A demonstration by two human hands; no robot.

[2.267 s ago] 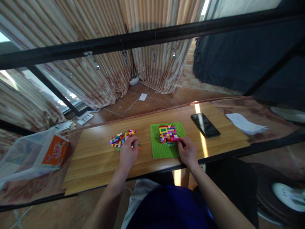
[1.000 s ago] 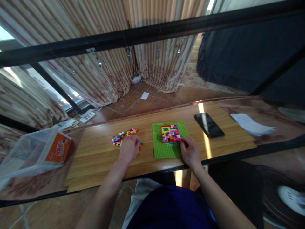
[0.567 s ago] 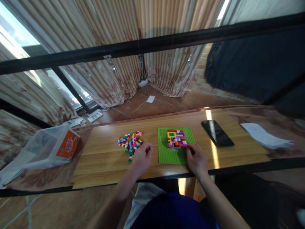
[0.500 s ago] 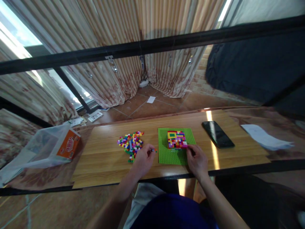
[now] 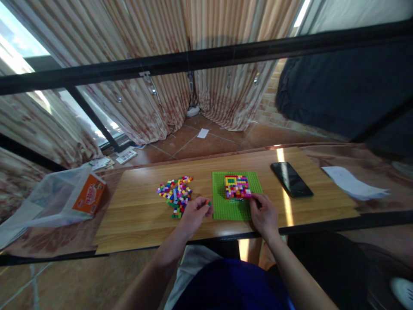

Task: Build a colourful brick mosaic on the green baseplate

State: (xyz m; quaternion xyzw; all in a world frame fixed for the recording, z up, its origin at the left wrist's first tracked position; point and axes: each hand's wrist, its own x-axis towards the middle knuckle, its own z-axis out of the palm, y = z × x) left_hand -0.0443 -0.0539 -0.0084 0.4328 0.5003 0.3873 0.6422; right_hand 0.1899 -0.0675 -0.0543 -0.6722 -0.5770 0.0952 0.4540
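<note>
My left hand (image 5: 196, 211) is closed in a pinch just left of the green baseplate (image 5: 222, 212), with small toy bricks (image 5: 208, 202) at its fingertips, one greenish and one orange-red. My right hand (image 5: 265, 216) rests over the baseplate's right side. Its thumb and forefinger pinch at a pink toy brick (image 5: 248, 196) on the near right corner of a multicoloured brick block (image 5: 237, 187). That block sits on the baseplate and has a yellow square outline around green on top. A pile of loose toy bricks (image 5: 176, 193) lies left of my left hand.
On the wooden board (image 5: 129, 215), a black phone (image 5: 292, 180) lies right of the baseplate. Crumpled white paper (image 5: 353, 183) is farther right. A clear plastic bin (image 5: 61, 202) with an orange label stands at the left. A black bar (image 5: 219, 60) crosses behind the table.
The fingers of my left hand have shifted around the small bricks, which now show less. My right hand stays at the block's corner. The whole view has moved slightly.
</note>
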